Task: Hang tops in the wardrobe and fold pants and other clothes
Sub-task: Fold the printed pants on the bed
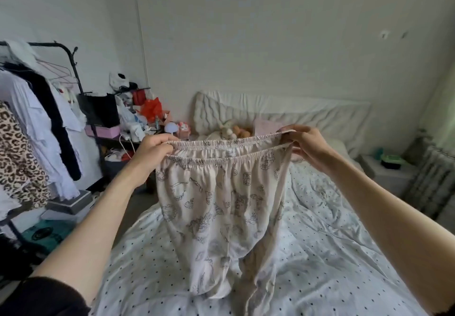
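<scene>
Cream pyjama pants [221, 200] with a dark line-drawn print hang in front of me above the bed. Their elastic waistband is stretched wide open between my hands. My left hand [151, 149] grips the waistband's left end. My right hand [301, 143] pinches the right end at about the same height. The two legs droop down and their ends rest crumpled on the bed sheet near the bottom of the view.
The bed [332, 254] has a white dotted sheet, with pillows and soft toys [234, 130] at its head. A clothes rack [37, 109] with hung tops stands at the left. Beside it is a cluttered side table [138, 118]. A radiator [433, 178] is on the right.
</scene>
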